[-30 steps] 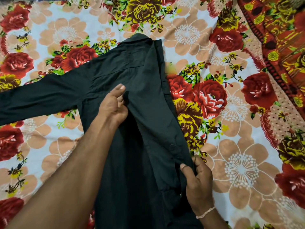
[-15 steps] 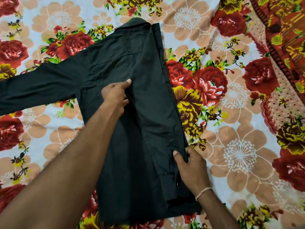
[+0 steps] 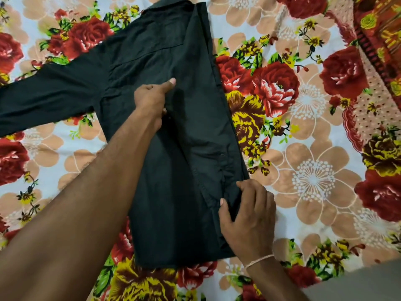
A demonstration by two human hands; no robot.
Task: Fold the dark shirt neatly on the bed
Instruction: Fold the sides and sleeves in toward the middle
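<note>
The dark shirt (image 3: pixel 173 170) lies flat on the floral bedsheet (image 3: pixel 314 170), collar at the top. Its right side is folded inward, with that sleeve running down the folded edge. The other sleeve (image 3: pixel 50 101) stretches out to the left. My left hand (image 3: pixel 150 98) sits on the middle of the shirt below the yoke, fingers curled down into the cloth and thumb stretched to the right. My right hand (image 3: pixel 249 213) pinches the folded right edge near the hem, with the thumb on top of the fabric.
A red and yellow patterned cloth (image 3: pixel 379 40) lies along the upper right of the bed. A grey surface (image 3: pixel 368 283) cuts the lower right corner. Bare sheet lies to the right of the shirt and below its hem.
The view has shifted, so the shirt's hem now shows and the collar sits at the top edge. Both hands stay on the shirt; my left thumb has stretched out to the right.
</note>
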